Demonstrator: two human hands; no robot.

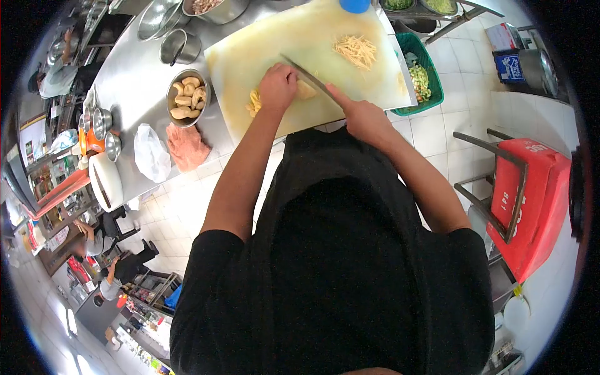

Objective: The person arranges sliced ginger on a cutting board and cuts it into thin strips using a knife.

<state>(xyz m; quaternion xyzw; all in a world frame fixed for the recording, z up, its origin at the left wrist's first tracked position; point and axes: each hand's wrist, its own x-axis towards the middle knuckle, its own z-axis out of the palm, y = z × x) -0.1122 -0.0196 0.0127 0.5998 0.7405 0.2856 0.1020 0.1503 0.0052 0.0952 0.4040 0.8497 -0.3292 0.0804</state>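
My right hand [367,122] is closed round the handle of a kitchen knife [311,79], whose long blade slants up and left across the cutting board [240,59]. Beside the blade lies a pale yellow piece of what looks like peeled ginger [305,90]. My left hand [278,87] has its fingers curled down against that piece, close to the knife; the fingertips are partly hidden. Small yellow chunks [253,104] lie left of my left wrist. Farther right on the board rests a heap of thin pale strips [355,51].
A steel bowl of peeled roots [185,98], a pink cloth [187,147] and a white plastic bag [151,153] sit left of the board. A green basket of vegetable scraps [420,75] stands at its right edge. A red crate-like box [528,206] is farther right. Other people appear far left.
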